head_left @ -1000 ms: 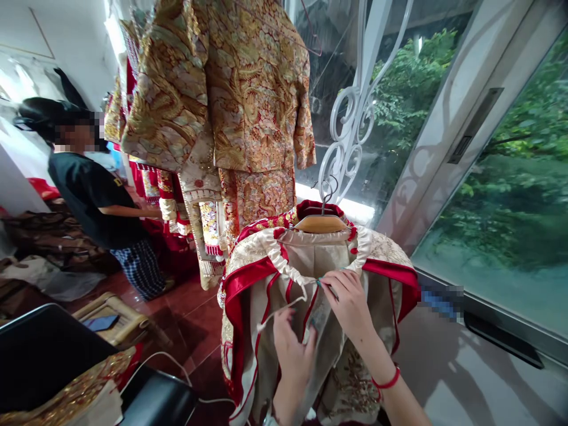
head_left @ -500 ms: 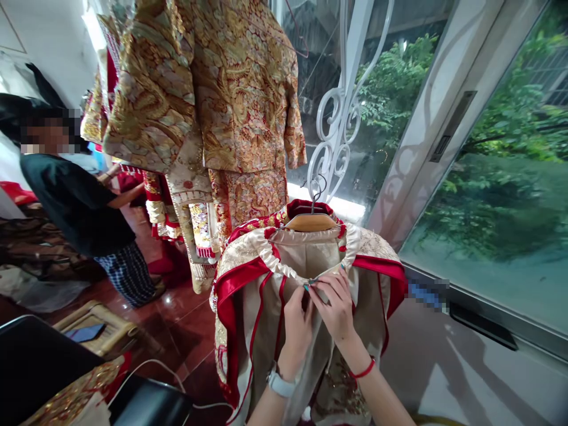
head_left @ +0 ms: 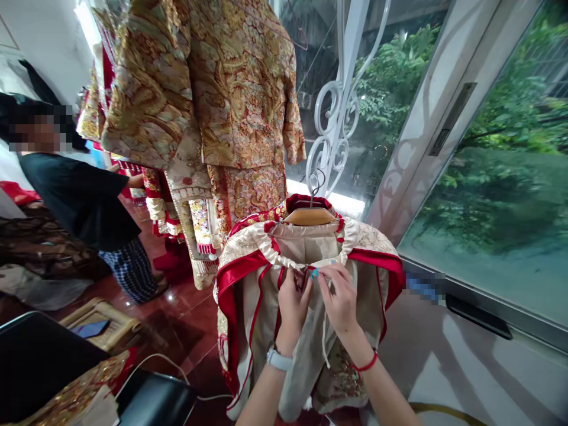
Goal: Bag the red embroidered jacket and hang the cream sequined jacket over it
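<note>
My left hand [head_left: 293, 303] and right hand [head_left: 341, 299] are side by side, fingertips nearly touching. Each is pinched shut on the gathered cream band [head_left: 271, 251] of the red-and-cream garment [head_left: 237, 278], at the point where the band's ends meet. The garment hangs inside out on a wooden hanger [head_left: 309, 216] hooked to the white scrollwork [head_left: 331, 133] by the window. A gold embroidered jacket [head_left: 231, 89] hangs behind it. A person in a black shirt [head_left: 75, 198] stands well apart, far left.

No readable text, label, brand or number anywhere in view
</note>
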Motion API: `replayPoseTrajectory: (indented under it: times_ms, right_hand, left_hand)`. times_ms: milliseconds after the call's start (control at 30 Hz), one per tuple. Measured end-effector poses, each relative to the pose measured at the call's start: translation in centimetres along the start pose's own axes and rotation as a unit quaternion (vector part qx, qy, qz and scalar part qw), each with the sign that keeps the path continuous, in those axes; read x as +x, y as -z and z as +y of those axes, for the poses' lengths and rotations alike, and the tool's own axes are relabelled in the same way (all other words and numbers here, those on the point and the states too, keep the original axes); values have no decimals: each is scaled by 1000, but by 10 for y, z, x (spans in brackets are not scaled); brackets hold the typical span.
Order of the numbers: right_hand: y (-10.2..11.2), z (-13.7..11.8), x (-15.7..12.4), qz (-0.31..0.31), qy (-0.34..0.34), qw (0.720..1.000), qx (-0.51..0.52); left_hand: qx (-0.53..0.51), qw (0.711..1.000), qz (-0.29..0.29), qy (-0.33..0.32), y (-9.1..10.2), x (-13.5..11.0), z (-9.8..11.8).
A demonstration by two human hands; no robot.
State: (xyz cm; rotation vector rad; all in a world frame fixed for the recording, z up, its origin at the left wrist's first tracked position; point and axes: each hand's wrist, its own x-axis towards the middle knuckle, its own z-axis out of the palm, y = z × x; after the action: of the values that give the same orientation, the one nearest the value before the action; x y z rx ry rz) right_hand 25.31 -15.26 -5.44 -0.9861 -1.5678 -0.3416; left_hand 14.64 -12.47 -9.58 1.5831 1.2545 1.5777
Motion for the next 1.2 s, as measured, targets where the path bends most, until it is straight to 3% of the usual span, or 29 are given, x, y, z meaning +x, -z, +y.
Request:
replayPoseTrajectory:
  times_ms: [100, 233, 333, 467, 700, 833, 967, 1067, 1200]
  right_hand:
    - [7, -9, -2, 7, -118, 993, 18]
    - [2, -14, -4, -118, -264, 955, 59]
    - [-5, -11, -4, -152, -309, 938, 41]
    - [-8, -5, -6, -170, -334, 926, 47]
    - [-3, 1, -7, -196, -329, 921, 75]
    - [-5, -1, -6, -187, -334, 919, 94]
    - [-20, 0, -4, -179, -306, 935, -2]
    - [-34, 7, -2, -187, -289, 937, -63]
    - [-45, 20, 0, -185, -281, 939, -66]
  left_hand:
    - [-32, 999, 5, 19, -2, 0, -5]
    - [-61, 997, 38, 26, -8, 2, -14]
    - [-54, 998, 34, 22, -10, 7, -18]
    - [-50, 999, 2, 14, -5, 7, -11]
    - [-189, 977, -81, 63, 6, 4, 0]
    - [-202, 974, -36, 92, 8, 3, -4]
    - [-209, 973, 15, 98, 4, 3, -2]
    - [-186, 976, 29, 109, -1, 13, 4]
    - [-156, 978, 85, 111, -7, 32, 9]
